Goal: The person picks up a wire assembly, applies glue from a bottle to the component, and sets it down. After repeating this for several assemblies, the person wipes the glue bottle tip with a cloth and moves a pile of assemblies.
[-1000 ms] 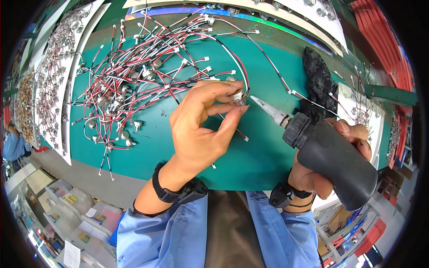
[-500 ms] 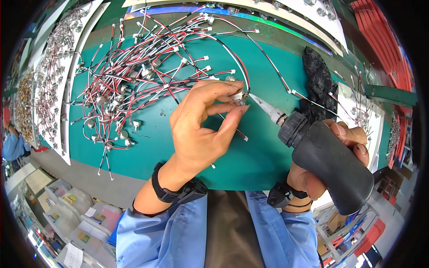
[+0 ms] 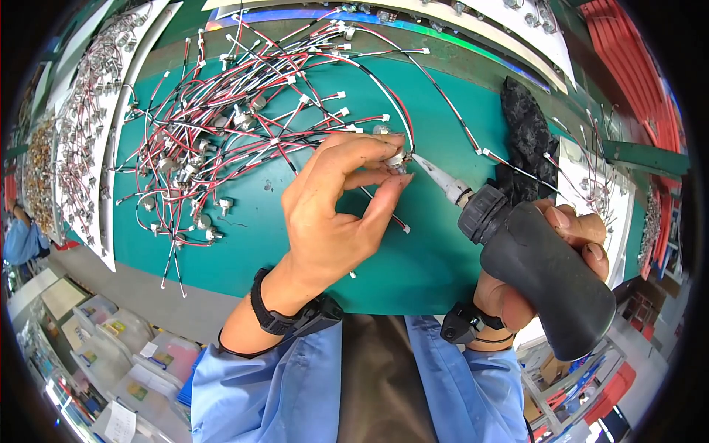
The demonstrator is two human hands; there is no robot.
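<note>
Between the thumb and fingers of my left hand (image 3: 336,199) is a small silver potentiometer (image 3: 399,160), its red, black and white wires curving up and away to the left. My right hand (image 3: 572,244) is wrapped round a black squeeze glue bottle (image 3: 550,277), tilted so that its pale cone nozzle (image 3: 441,179) points to the upper left. The nozzle's tip is at the wire end of the potentiometer; whether it touches I cannot tell. Left of my hands lies a tangled heap of wired potentiometers (image 3: 214,125) with white plugs, on a green mat (image 3: 251,258).
A crumpled black cloth or bag (image 3: 526,136) lies at the mat's right. Beside it a white board (image 3: 613,199) holds more wired parts. Another board (image 3: 100,148) full of them stands at the left. Clear plastic boxes (image 3: 136,369) are at the lower left. Red strips (image 3: 628,66) are far right.
My hands and the potentiometer have hardly moved. The glue bottle's body has shifted very slightly downward and left, its tip staying by the potentiometer.
</note>
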